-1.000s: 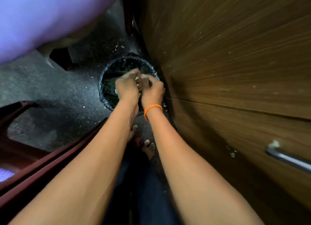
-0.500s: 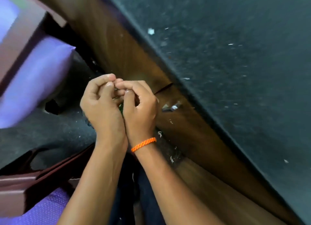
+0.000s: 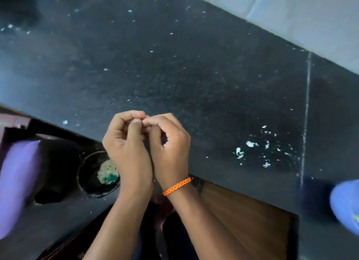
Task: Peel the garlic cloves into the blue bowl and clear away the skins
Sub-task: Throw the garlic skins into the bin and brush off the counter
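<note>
Both hands meet fingertip to fingertip over the counter (image 3: 174, 65): left hand (image 3: 128, 149) and right hand (image 3: 171, 149) curled; whether they pinch anything, I cannot tell. Skins (image 3: 250, 144) lie right of them, the bin (image 3: 85, 184) below left.

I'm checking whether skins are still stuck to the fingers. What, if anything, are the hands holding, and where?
Cannot be told: left hand and right hand meet at curled fingertips, hiding anything pinched.

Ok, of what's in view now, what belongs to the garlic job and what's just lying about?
Belongs to the job:
- left hand and right hand, fingertips together
- white garlic skin scraps on the black speckled counter
- round black-lined waste bin on the floor
- blue bowl, at the right edge

Just lying about:
- purple cushion
- brown wooden cabinet door
- orange braided wristband
</note>
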Tool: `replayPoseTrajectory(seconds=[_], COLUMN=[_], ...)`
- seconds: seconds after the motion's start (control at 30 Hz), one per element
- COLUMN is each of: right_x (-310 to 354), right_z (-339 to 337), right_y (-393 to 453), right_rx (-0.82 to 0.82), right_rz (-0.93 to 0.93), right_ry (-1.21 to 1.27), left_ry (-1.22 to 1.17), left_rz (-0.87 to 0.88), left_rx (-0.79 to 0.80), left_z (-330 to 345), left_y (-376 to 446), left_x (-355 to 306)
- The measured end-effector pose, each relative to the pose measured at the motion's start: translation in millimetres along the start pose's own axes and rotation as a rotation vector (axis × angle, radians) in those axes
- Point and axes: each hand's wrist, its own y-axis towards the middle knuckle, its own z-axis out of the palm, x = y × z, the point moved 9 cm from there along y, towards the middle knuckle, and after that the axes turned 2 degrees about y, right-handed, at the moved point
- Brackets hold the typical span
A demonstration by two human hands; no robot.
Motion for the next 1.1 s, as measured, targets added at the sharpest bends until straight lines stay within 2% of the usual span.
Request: replayPoseTrajectory(seconds=[0.17,0.23,0.3,0.43,0.5,0.6,0.7,0.87,1.0,1.1], right_x=[-27.7,-39.4,-53.0,-90.6,-106.7,-132.0,-148.6,-160.0,-160.4,-150.5], right_z=[-94.4,-132.5,-174.3,-269.4,-315.9,-360.2,-381.2,-392.5,-365.3,-318.9], right_y=[16.1,14.9,7.5,-18.3,-31.7,-44.4,-51.7,-48.7,-30.8,-9.8], right_rx=[-0.16,-0.22,-0.294,-0.479,-0.566,-0.58,-0.58,-0.584,-0.502,-0.364], right_rz=[0.039,0.023,0.028,0.155,0.212,0.351,0.419,0.415,0.388,0.307], right_ry=[-0.126,-0.277,-0.389,-0.437,-0.498,-0.54,-0.547,-0.54,-0.525,-0.499], left_ry=[0.188,0.28,0.392,0.642,0.729,0.783,0.763,0.588,0.482,0.446], left_rz=[0.017,0.04,0.115,0.314,0.335,0.31,0.287,0.28,0.305,0.301], left_rx=[0.314,0.395,0.453,0.531,0.568,0.55,0.56,0.797,0.646,0.522], left_z=[97.9,127.9,150.6,182.9,199.7,220.0,250.0,310.4,301.0,273.8], left_y=[-32.9,-50.1,-70.2,-113.1,-131.8,-145.3,-158.5,-187.6,-157.3,-130.6], left_x=[-13.7,-7.4,3.7,34.7,52.0,73.3,84.2,86.9,61.5,57.8])
